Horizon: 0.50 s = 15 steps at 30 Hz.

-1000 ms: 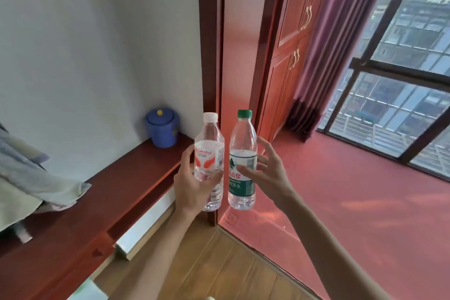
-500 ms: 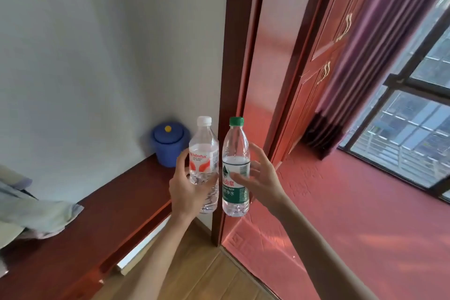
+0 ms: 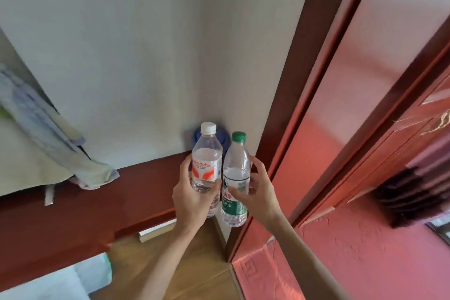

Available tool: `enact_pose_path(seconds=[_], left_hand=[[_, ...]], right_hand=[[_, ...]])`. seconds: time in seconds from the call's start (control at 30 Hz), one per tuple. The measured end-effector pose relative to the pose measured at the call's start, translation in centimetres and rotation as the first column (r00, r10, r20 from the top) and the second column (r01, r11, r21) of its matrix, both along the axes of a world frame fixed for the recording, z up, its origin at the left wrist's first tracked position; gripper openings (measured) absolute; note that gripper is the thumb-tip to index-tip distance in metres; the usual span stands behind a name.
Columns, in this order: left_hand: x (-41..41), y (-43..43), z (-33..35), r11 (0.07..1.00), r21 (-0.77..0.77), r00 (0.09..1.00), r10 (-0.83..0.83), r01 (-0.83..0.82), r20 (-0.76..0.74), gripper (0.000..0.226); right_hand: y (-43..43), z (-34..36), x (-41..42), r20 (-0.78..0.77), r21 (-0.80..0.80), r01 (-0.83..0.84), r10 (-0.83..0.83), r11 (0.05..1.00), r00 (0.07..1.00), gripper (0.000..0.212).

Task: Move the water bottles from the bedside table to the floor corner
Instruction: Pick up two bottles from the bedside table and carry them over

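I hold two clear water bottles upright and side by side in the air. My left hand (image 3: 192, 198) grips the white-capped bottle with the red and white label (image 3: 207, 161) round its lower half. My right hand (image 3: 257, 192) grips the green-capped bottle with the green label (image 3: 235, 178), thumb across the label. The bottles nearly touch. Both hang in front of the right end of the dark red wooden ledge (image 3: 136, 185), above the wooden floor corner (image 3: 194, 251) next to the door frame.
A blue lidded container (image 3: 225, 136) stands on the ledge in the wall corner, mostly hidden behind the bottles. Crumpled pale cloth (image 3: 60, 153) lies on the ledge at the left. A dark red door frame (image 3: 287, 114) and red wall fill the right side.
The view has swung left and closer to the wall corner. Both hands keep the bottles together, and the bottles now cover the blue container. The window has left the view.
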<state>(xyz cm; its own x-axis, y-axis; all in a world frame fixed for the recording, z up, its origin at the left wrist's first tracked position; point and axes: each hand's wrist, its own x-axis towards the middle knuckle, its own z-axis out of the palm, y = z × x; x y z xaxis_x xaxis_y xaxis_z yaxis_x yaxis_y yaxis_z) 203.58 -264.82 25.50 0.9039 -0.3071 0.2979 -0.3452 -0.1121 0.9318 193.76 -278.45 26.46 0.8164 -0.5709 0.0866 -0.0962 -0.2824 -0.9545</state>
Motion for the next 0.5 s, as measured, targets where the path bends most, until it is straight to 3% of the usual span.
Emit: enact_pose_path(seconds=[0.27,0.5], left_hand=[[-3.0,0.0,-3.8,0.969,-0.037,0.967,0.239,-0.243,-0.093,0.081],[-5.2,2.3,-9.7,0.928,0.091,0.907,0.371,-0.36,-0.2,0.08]], right_hand=[[-2.1,-3.7,0.8,-0.016,0.01,-0.19,0.19,0.982,0.982,0.082],[-1.0,-9.1,0.9,-0.046,0.123,-0.28,0.288,0.952,0.957,0.081]])
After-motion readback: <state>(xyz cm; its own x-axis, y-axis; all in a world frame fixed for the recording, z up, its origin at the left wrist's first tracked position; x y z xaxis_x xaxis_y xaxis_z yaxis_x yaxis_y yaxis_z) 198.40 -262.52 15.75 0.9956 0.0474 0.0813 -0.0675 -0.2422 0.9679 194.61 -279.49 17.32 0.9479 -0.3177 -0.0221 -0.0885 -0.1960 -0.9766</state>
